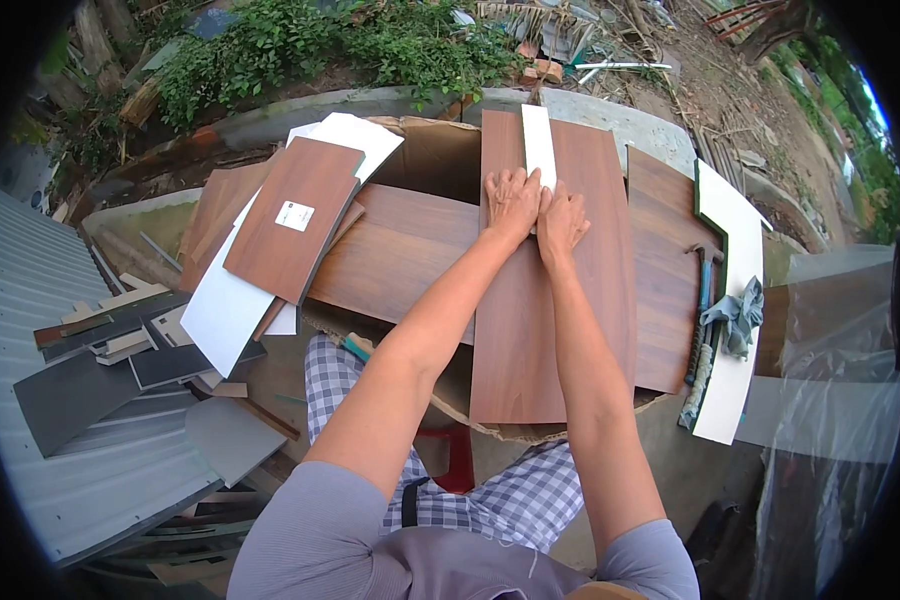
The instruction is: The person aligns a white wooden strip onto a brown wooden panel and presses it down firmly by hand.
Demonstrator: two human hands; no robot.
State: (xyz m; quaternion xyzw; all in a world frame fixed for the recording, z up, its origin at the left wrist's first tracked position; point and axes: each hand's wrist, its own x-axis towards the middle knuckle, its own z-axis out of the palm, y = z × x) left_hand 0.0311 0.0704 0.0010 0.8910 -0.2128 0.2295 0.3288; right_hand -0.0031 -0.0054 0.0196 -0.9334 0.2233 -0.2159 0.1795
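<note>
A narrow white strip (538,140) lies lengthwise on a wood-grain brown board (555,340), its far end reaching the board's top edge. My left hand (513,205) is at the strip's near end, fingers bent and pressed down on it. Close against it, my right hand (564,222) also has its fingers curled over the strip's near end and the board. Both thumbs are close together, and the strip's lower tip is mostly hidden under the hands. Beneath the board runs a wider brown panel (395,250).
To the left are stacked a labelled brown panel (310,200) and white sheets (225,305). A hammer (703,310), a grey rag (740,315) and a white board (730,390) lie at right. Offcuts (75,400) rest on corrugated metal (20,300); plastic sheeting (830,370) hangs at right.
</note>
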